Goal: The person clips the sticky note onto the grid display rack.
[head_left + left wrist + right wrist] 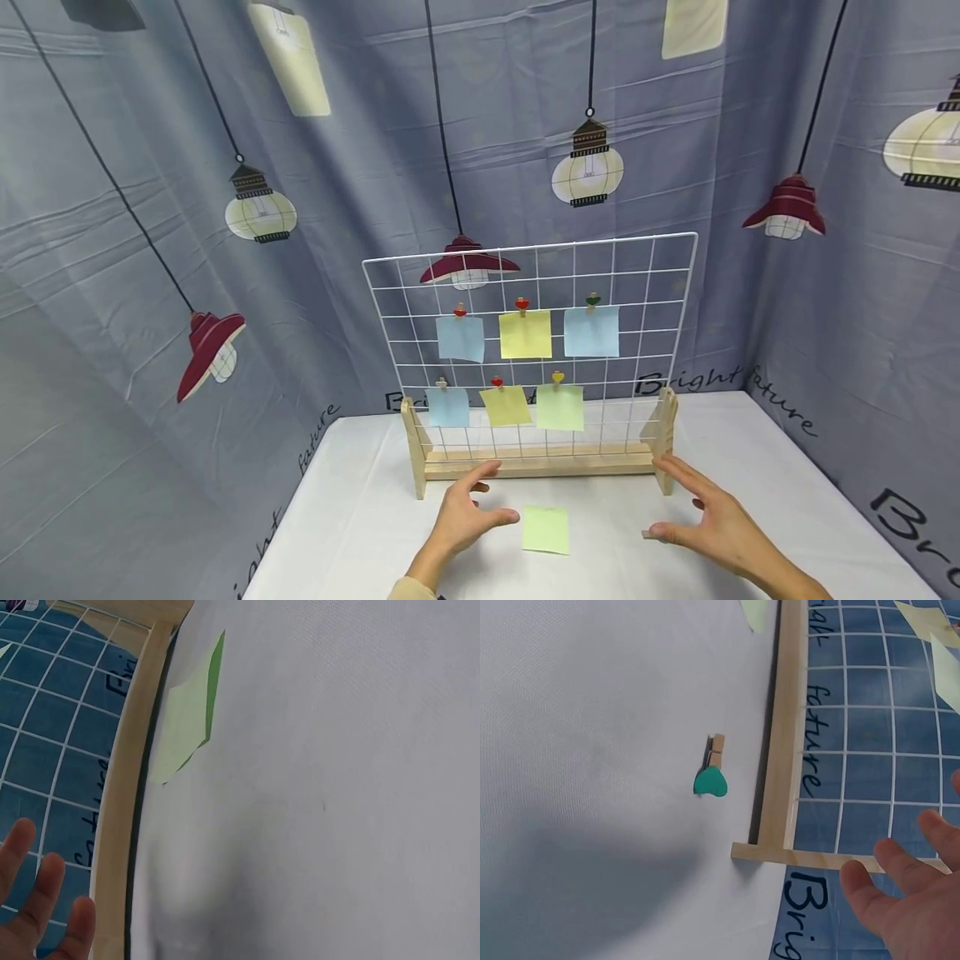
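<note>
A pale green sticky note (546,530) lies on the white table between my two hands, one edge curling up in the left wrist view. To its left, my left hand (461,517) hovers with thumb and fingers spread, holding nothing. My right hand (716,527) is spread over the table at the right, also holding nothing. A small wooden clothespin with a green heart (711,782) lies on the table in the right wrist view. In the head view, my right thumb hides most of that clothespin (647,534); whether they touch I cannot tell.
Behind the hands stands a white wire grid (637,317) on a wooden base (540,467). Blue, yellow and green notes hang on it in two rows, held by heart clothespins, including a yellow note (526,335). A grey-blue curtain (510,100) with printed lamps surrounds the table (322,533).
</note>
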Demonstrator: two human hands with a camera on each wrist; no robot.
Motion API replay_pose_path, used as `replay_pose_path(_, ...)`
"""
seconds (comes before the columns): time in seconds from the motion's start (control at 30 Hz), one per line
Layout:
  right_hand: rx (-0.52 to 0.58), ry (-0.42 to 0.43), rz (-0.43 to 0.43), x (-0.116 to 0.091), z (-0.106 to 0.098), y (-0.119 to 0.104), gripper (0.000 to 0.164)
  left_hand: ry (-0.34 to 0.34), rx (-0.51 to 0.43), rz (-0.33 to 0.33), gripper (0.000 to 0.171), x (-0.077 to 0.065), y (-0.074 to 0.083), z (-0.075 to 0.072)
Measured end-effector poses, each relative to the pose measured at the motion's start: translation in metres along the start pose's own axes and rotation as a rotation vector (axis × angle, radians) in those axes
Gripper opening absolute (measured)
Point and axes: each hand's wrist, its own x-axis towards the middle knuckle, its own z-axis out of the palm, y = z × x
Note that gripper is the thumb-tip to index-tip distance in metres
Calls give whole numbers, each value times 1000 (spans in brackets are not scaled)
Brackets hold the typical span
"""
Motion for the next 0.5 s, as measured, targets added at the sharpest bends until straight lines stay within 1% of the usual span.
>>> replay_pose_path(0.1, 0, -2, 13, 0, 0, -1, 96, -4, -14, 4, 78, 3, -5, 6)
replay_pose_path(0.27, 9, 3, -5, 0, 0, -2, 95, 14, -42, -10, 78, 5, -12, 17)
replay_pose_path(0.5, -14, -4, 30, 2, 0, -2, 98, 15, -72, -89, 78, 5, -17, 35)
